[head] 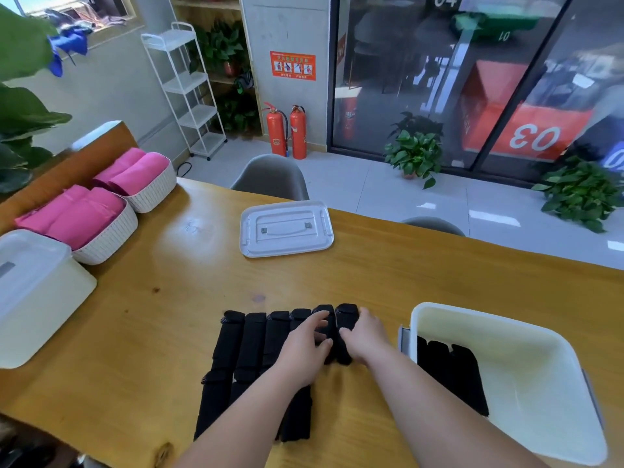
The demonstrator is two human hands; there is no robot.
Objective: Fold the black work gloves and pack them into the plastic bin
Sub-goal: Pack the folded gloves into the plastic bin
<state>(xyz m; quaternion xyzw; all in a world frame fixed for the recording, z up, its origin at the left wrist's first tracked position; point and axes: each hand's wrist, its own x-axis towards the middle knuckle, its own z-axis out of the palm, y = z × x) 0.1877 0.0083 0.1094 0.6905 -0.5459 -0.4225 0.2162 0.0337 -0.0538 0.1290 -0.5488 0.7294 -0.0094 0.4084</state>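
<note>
Several black work gloves (251, 346) lie folded side by side in rows on the wooden table (175, 292). My left hand (305, 349) rests on the right end of the far row, its fingers curled over a glove. Beside it, my right hand (364, 336) grips the rightmost folded glove (346, 319) from its right side. The open white plastic bin (526, 373) stands just right of my right arm, with a few folded black gloves (452, 376) against its left wall.
The bin's white lid (286, 228) lies flat at the table's far side. Two white baskets of pink cloths (101, 211) and a closed white bin (37, 292) stand at the left. A grey chair (271, 177) sits beyond the table.
</note>
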